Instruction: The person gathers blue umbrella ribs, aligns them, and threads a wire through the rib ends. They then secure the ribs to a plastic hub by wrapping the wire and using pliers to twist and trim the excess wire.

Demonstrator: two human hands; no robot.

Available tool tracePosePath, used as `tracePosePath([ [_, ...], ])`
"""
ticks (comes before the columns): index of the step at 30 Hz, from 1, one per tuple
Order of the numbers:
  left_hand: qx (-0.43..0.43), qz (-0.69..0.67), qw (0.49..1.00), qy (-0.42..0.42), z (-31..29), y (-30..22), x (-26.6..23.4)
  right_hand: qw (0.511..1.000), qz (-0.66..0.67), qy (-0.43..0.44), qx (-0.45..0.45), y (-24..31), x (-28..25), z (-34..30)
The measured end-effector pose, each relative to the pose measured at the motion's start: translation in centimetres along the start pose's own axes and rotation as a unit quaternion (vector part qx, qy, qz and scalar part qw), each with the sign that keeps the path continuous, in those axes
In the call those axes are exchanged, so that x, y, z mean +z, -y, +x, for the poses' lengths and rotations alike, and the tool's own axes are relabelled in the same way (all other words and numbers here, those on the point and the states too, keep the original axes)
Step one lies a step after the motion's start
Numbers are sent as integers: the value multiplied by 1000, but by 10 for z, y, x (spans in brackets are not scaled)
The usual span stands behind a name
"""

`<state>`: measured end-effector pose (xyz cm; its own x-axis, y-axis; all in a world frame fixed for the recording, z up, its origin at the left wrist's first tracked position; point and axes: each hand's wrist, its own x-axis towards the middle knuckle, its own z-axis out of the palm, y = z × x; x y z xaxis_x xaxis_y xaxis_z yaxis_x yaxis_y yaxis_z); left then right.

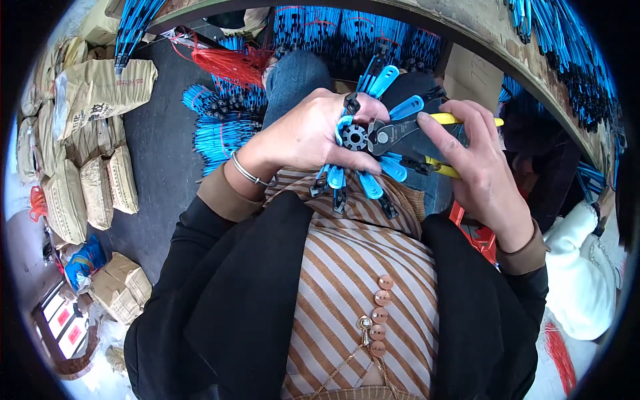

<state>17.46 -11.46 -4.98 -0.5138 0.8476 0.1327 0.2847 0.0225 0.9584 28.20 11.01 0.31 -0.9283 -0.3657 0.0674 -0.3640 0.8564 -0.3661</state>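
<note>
My left hand [310, 130] is closed around a black toothed hub [355, 137] with bright blue flat strips [408, 107] fanning out from it. Black pieces sit at the ends of several strips. My right hand [483, 163] grips pliers [407, 137] with dark jaws and yellow handles. The jaw end lies against the right side of the hub, between the blue strips. Whether the jaws pinch anything there is too small to tell. Part of the hub's left side is hidden behind my left fingers.
A curved table edge [467, 33] runs across the top, with bundles of blue strips [567, 60] on it. More blue bundles [223, 133] and red cords [227, 63] lie beyond my left arm. Brown sacks [67, 200] line the far left. A white fluffy thing [580, 273] is at right.
</note>
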Motion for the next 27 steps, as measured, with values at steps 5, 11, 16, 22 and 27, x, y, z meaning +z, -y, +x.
tracePosePath([
  [5, 7, -15, 1000, 23, 2, 2, -1, 999, 23, 36, -6, -3, -6, 0],
  [11, 43, -12, 998, 38, 3, 4, -2, 996, 58, 64, -22, -8, -10, 2],
  [16, -5, -29, 999, 39, 1, 1, -2, 994, 75, 75, -21, -12, -10, 2],
  [22, -2, 45, 997, 61, 2, -4, -3, 992, 79, 93, -21, -14, -12, 3],
  [27, -22, 23, 997, 70, 3, -3, -5, 980, 120, 156, 32, -14, -11, 2],
])
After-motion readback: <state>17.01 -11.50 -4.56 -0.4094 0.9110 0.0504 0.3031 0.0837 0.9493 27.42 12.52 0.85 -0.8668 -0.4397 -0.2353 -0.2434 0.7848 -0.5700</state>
